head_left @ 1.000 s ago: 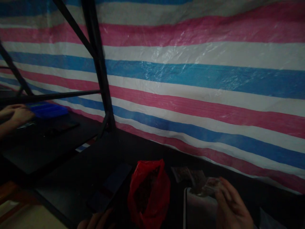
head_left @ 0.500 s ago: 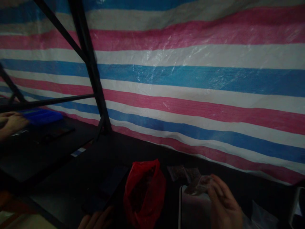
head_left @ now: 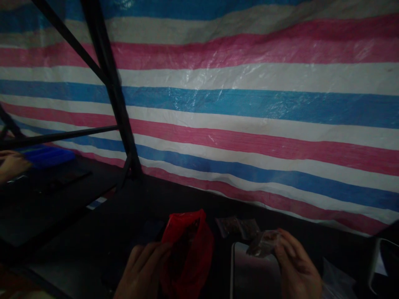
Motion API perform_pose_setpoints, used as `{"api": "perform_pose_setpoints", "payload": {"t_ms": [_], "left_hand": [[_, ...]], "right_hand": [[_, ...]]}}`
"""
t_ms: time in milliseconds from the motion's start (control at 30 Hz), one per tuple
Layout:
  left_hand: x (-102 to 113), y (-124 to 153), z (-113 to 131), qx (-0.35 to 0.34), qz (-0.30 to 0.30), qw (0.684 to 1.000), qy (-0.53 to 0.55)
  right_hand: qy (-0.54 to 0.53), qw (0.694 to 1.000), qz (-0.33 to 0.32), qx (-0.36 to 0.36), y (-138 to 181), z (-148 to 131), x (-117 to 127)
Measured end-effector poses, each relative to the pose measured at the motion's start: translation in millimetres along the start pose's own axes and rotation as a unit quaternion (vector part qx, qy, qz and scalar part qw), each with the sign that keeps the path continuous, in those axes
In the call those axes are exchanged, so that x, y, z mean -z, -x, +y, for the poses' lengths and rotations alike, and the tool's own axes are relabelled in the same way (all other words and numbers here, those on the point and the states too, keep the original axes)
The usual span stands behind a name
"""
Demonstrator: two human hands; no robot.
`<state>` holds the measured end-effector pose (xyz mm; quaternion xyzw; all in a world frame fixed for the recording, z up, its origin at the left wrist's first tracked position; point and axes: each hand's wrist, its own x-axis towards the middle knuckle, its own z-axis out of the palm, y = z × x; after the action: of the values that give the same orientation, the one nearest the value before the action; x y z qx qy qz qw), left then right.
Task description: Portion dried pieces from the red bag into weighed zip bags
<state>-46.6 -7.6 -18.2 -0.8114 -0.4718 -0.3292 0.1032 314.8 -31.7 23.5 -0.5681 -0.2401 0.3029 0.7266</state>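
My right hand (head_left: 297, 263) pinches a small clear plastic sachet (head_left: 264, 243) with dark contents, holding it above a pale flat tray-like thing (head_left: 254, 272) with a rounded rim. My left hand (head_left: 141, 270) is at the left edge of a red plastic bag (head_left: 199, 257), its fingers stretched toward the rim and slightly bent. Its thumb is hidden, and I cannot tell whether it grips the bag. The bag's mouth gapes upward, its inside too dark to make out. Two similar filled sachets (head_left: 238, 226) lie on the black table behind the tray-like thing.
Clear plastic (head_left: 338, 278) lies right of my right hand, near a pale-rimmed object (head_left: 385, 265). A black metal frame (head_left: 116, 99) rises at left before a striped tarp (head_left: 233, 137). Beyond it are another person's hand (head_left: 14, 166) and a blue container (head_left: 51, 156).
My left hand has moved up and right to the red bag's edge. My right hand still holds the sachet over the tray-like thing. The view has shifted slightly.
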Motion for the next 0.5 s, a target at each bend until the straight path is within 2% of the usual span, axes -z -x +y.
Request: {"api": "perform_pose_setpoints", "payload": {"t_ms": [33, 67, 133, 200, 300, 333, 433, 500], "left_hand": [[2.0, -15.0, 9.2, 0.034, -0.029, 0.997, 0.067], [3.3, -27.0, 17.5, 0.098, -0.032, 0.985, 0.141], [3.5, -40.2, 28.9, 0.263, -0.01, 0.928, 0.262], [0.2, -41.2, 33.3, 0.37, 0.011, 0.852, 0.371], [-6.4, -35.1, 33.9, 0.443, 0.033, 0.736, 0.51], [-7.1, -34.5, 34.7, 0.459, 0.035, 0.71, 0.533], [-0.2, -40.9, 41.4, 0.489, 0.019, 0.694, 0.528], [8.9, -49.5, 47.6, 0.511, -0.007, 0.71, 0.485]], "right_hand": [[0.007, 1.0, -0.002, 0.002, -0.4, -2.0, 2.5], [0.016, 1.0, -0.004, 0.004, -0.9, -3.8, 4.8], [0.036, 0.999, -0.007, 0.008, -1.8, -6.8, 8.2], [0.049, 0.999, -0.008, 0.008, -2.5, -8.7, 9.5], [0.048, 0.999, -0.01, 0.008, -2.1, -10.9, 8.0], [0.049, 0.999, -0.013, 0.012, -1.4, -11.8, 7.1], [0.062, 0.997, -0.032, 0.03, 0.7, -15.0, 6.3], [0.078, 0.995, -0.039, 0.039, 1.0, -17.2, 8.8]]}}
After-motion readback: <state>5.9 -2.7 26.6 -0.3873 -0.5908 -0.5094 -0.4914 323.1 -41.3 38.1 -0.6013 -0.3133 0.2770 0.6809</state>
